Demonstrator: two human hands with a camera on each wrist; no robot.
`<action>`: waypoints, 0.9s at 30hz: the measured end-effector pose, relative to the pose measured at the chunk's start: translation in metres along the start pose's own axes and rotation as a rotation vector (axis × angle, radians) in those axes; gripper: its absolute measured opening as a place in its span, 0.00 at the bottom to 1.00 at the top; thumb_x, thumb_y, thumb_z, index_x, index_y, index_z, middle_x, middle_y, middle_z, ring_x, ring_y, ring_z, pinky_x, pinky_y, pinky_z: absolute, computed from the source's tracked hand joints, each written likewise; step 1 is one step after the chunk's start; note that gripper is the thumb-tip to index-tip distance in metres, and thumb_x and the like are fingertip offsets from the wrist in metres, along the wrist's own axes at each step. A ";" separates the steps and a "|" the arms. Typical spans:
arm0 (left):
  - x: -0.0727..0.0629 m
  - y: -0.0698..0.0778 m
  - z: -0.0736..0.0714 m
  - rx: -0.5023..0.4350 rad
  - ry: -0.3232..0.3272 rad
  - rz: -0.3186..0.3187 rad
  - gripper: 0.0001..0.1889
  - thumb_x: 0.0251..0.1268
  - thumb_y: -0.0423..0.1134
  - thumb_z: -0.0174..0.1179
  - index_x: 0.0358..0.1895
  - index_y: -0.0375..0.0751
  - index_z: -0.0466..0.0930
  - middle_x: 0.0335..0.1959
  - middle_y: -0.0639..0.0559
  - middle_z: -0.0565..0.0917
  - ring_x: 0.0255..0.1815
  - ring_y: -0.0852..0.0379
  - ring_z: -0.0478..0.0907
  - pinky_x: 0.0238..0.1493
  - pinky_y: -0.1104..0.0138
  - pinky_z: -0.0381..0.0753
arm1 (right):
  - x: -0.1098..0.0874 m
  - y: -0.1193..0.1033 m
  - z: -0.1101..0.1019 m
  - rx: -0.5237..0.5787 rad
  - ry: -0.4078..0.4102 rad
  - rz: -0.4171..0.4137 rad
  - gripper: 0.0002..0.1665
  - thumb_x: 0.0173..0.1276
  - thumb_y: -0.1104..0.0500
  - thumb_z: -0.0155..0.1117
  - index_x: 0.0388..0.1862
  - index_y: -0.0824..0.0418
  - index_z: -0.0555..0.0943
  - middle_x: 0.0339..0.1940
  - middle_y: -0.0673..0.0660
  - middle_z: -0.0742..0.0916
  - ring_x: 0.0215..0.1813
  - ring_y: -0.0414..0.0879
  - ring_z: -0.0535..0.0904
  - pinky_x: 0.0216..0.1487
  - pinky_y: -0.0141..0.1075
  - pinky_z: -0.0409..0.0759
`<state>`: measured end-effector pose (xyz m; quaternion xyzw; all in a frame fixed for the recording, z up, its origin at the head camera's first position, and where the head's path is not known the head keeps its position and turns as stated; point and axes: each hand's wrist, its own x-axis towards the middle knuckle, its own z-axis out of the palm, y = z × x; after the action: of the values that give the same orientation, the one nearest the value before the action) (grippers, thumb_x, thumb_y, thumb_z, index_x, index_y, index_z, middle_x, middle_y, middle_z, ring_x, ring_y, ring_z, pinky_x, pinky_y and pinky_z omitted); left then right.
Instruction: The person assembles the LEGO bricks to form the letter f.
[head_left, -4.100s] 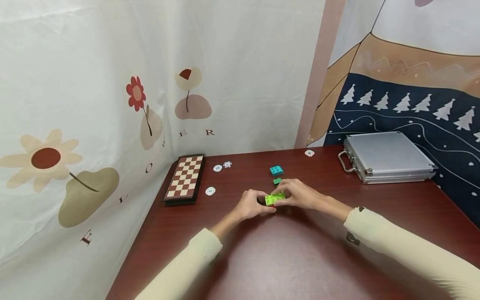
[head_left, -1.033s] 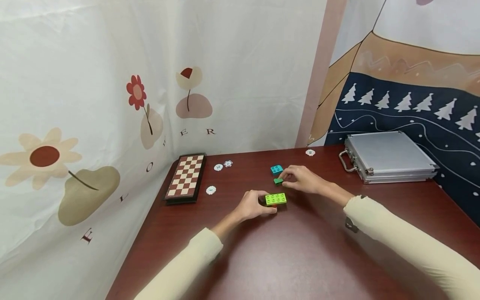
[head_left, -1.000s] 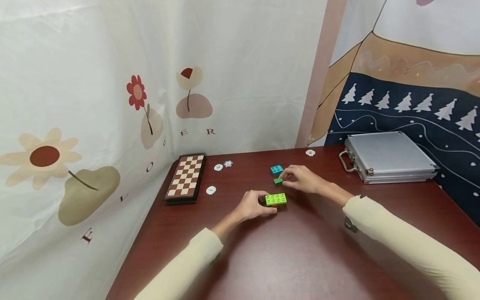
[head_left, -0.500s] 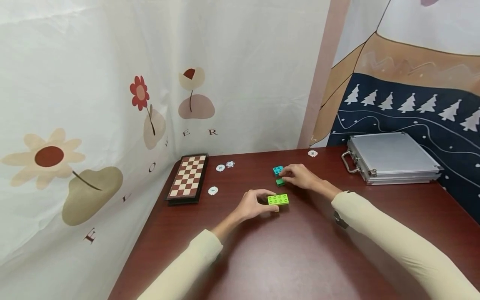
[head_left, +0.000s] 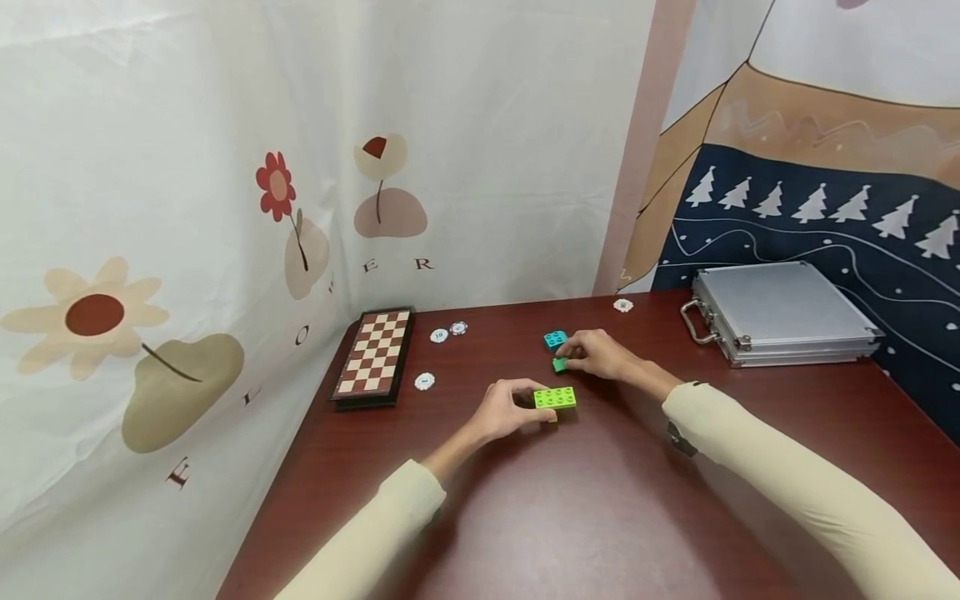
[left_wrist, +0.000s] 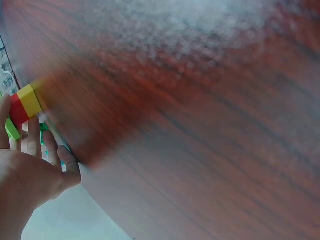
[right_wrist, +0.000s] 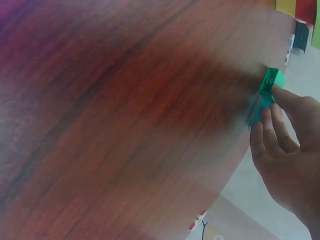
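Note:
My left hand (head_left: 506,410) grips a small stack of toy building bricks between thumb and fingers. On top is a lime-green brick (head_left: 555,397) with two rows of studs. The left wrist view shows a red brick (left_wrist: 19,111) and a yellow brick (left_wrist: 30,100) below it in the stack. Farther back, my right hand (head_left: 597,354) pinches a small green brick (head_left: 559,365) between thumb and fingertips. In the right wrist view its hollow underside shows. Just behind it lies a teal brick (head_left: 555,338), partly covered by the right fingers in the right wrist view.
A checkered game board (head_left: 372,354) lies at the table's back left. Several poker chips, among them a white chip (head_left: 424,381), are spread near it and along the back. A silver case (head_left: 780,312) stands at the back right. Printed curtains hang behind the dark red table (head_left: 570,517).
Earlier both hands were on the lime-green brick. The right hand has since moved back to the small green brick and taken hold of it. The left hand keeps the stack nearly in place.

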<state>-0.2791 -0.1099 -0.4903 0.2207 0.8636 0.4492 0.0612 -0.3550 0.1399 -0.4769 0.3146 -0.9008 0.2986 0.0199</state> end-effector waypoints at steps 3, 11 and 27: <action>0.000 0.001 -0.001 0.002 0.005 0.000 0.18 0.56 0.44 0.80 0.51 0.53 0.90 0.36 0.57 0.89 0.39 0.60 0.84 0.40 0.68 0.80 | -0.001 0.000 -0.001 0.010 0.006 -0.008 0.10 0.67 0.66 0.74 0.47 0.61 0.90 0.41 0.55 0.87 0.44 0.47 0.86 0.47 0.42 0.86; 0.001 0.000 -0.001 0.000 0.002 0.003 0.18 0.56 0.45 0.80 0.50 0.53 0.90 0.37 0.57 0.90 0.38 0.60 0.85 0.39 0.68 0.82 | -0.008 0.004 0.001 0.009 0.027 -0.043 0.10 0.64 0.70 0.75 0.43 0.61 0.89 0.41 0.55 0.88 0.43 0.48 0.86 0.46 0.42 0.86; -0.002 0.000 0.000 -0.001 0.006 -0.008 0.17 0.56 0.46 0.80 0.49 0.54 0.90 0.35 0.60 0.89 0.35 0.61 0.84 0.34 0.68 0.81 | -0.016 0.005 0.000 0.055 0.017 -0.037 0.22 0.58 0.58 0.83 0.48 0.65 0.86 0.39 0.54 0.89 0.42 0.47 0.85 0.47 0.42 0.86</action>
<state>-0.2776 -0.1106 -0.4906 0.2158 0.8645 0.4500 0.0606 -0.3448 0.1520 -0.4834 0.3292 -0.8861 0.3252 0.0243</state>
